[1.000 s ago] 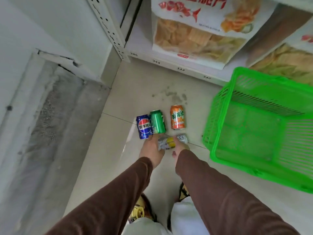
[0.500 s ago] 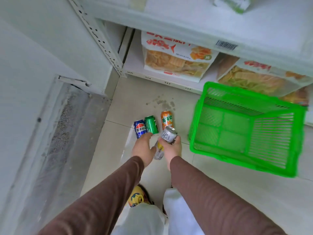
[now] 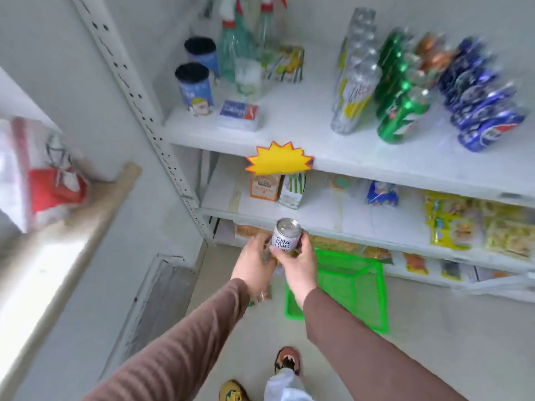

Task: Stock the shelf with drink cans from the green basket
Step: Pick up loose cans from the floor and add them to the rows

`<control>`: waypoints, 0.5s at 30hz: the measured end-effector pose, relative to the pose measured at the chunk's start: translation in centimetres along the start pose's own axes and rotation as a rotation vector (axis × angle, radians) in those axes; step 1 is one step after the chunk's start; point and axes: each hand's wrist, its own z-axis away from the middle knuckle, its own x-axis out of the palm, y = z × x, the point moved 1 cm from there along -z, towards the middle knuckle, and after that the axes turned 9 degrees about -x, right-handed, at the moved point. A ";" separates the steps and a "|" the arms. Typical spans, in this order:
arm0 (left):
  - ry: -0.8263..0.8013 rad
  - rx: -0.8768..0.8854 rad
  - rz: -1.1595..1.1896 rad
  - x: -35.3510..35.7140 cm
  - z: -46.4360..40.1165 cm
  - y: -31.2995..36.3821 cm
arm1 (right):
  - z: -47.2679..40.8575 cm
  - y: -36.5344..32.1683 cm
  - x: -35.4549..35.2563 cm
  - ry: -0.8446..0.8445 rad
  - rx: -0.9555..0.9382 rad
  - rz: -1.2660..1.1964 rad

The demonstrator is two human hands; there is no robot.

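Observation:
My right hand (image 3: 301,264) grips a silver-white drink can (image 3: 286,235), held upright at chest height in front of the lower shelves. My left hand (image 3: 253,263) is right beside it, curled around a second can that is mostly hidden between the hands. The green basket (image 3: 354,287) stands on the floor below my right forearm, against the bottom shelf. On the upper shelf (image 3: 292,131) stand rows of cans: silver-yellow (image 3: 351,85), green (image 3: 401,105) and blue (image 3: 486,111).
Two blue cups (image 3: 194,88), spray bottles (image 3: 231,44) and small boxes occupy the upper shelf's left part. A yellow starburst tag (image 3: 279,162) hangs on its edge. Snack packs (image 3: 474,224) fill the lower shelves. A perforated upright (image 3: 150,123) and a ledge with a red-white bag (image 3: 43,175) stand left.
I have risen from the floor; both hands came up with the silver-white can, and the view swung from the floor cans to the shelves. The basket stays on the floor.

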 end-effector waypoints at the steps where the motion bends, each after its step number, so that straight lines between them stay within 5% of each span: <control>1: 0.006 0.052 0.016 -1.1 0.0 2.5 | -0.1 -2.8 -1.0 0.009 -0.052 -0.018; 9: 0.063 0.341 0.040 -5.3 -1.1 15.9 | -3.3 -16.7 -9.6 0.106 -0.357 -0.070; 15: 0.069 0.346 0.033 -3.8 -4.2 20.9 | -10.2 -19.8 -13.5 0.081 -0.435 -0.014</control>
